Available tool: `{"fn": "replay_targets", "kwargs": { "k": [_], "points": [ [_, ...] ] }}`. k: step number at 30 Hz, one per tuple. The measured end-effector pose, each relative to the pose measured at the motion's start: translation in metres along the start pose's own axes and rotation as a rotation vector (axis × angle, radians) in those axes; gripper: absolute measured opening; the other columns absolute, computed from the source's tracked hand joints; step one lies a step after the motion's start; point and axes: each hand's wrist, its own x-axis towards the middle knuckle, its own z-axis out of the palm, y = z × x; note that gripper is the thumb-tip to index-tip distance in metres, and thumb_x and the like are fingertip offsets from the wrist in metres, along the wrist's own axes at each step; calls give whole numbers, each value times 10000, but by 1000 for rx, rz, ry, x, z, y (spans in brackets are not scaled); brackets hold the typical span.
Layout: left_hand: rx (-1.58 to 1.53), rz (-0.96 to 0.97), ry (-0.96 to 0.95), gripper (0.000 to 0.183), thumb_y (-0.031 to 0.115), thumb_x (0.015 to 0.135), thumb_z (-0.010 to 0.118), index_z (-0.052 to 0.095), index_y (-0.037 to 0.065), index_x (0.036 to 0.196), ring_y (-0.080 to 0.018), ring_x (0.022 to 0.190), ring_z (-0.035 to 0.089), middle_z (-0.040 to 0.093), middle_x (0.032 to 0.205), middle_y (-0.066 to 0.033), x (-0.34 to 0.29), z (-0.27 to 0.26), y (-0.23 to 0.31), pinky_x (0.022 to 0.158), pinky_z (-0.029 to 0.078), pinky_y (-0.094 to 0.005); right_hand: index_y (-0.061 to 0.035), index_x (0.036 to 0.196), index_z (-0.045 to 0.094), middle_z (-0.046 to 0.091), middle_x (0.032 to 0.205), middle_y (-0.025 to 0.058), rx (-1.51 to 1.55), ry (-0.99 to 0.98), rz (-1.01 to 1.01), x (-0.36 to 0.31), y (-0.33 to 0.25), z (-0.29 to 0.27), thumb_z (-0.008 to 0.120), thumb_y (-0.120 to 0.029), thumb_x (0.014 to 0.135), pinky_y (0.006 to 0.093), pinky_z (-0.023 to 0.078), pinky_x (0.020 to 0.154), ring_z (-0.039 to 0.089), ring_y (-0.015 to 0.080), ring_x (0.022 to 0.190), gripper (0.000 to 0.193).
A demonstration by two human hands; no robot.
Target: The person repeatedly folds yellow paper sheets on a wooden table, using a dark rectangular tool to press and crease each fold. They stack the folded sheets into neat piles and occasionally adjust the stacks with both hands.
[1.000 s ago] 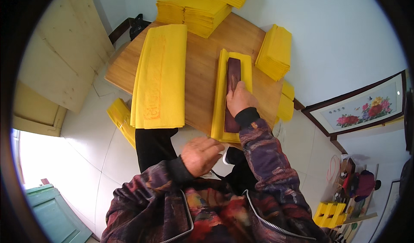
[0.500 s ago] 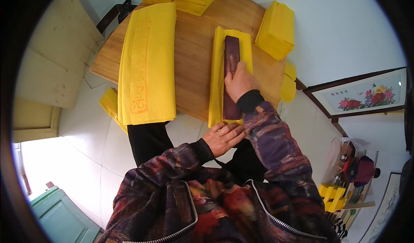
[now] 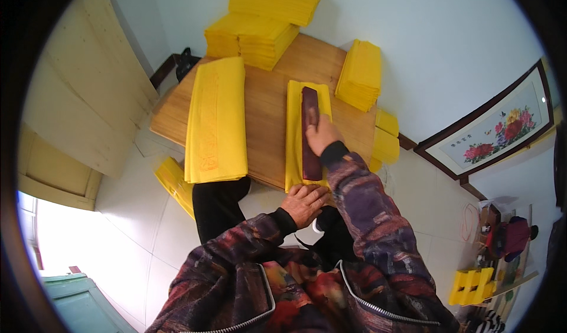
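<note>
My right hand [image 3: 323, 134] is closed round the grip on the back of a long dark maroon stamp block [image 3: 311, 163]. The block lies lengthwise on a narrow stack of yellow paper [image 3: 293, 156] at the table's near right. Over the near end of that stack rests my left hand [image 3: 304, 205], its fingers stretched out flat, holding nothing. To the left, a thicker pile of yellow paper [image 3: 227, 114] bears a faint red stamped print [image 3: 212, 135] down its top sheet and overhangs the near table edge.
The wooden table [image 3: 269, 126] carries a tall yellow paper pile [image 3: 254, 37] at the back and another stack [image 3: 359, 76] at the back right. More yellow bundles stand below the table's sides. A framed flower picture [image 3: 502, 126] leans by the right wall.
The view has tilted, so the table and papers sit lower and smaller and more of the back pile shows. Both hands keep their places at the stamp block and paper.
</note>
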Motion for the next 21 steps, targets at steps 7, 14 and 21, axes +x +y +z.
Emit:
{"fn": "replay_targets", "kwargs": {
  "k": [7, 14, 21],
  "points": [
    [-67, -37, -19, 508, 137, 691, 658, 509, 97, 1175, -281, 1115, 457, 496, 1215, -85, 17, -29, 20, 896, 369, -427, -25, 996, 554, 582, 830, 82, 1084, 349, -219, -28, 115, -65, 486, -231, 878, 299, 461, 660, 558, 176, 742, 247],
    [-89, -366, 390, 316, 25, 695, 615, 554, 21, 1005, -349, 908, 516, 543, 997, -167, 53, -46, -35, 801, 425, -405, -20, 1158, 483, 563, 802, 61, 1615, 229, 147, -147, 220, -72, 489, -83, 888, 259, 478, 527, 556, 147, 609, 277],
    [-335, -964, 254, 328, 151, 698, 667, 542, -54, 922, -225, 739, 590, 597, 804, -133, 63, -20, -113, 663, 482, -315, -68, 990, 517, 541, 717, 70, 1781, 425, 360, -189, 263, -49, 425, -330, 913, 304, 435, 433, 517, 187, 492, 288]
  ]
}}
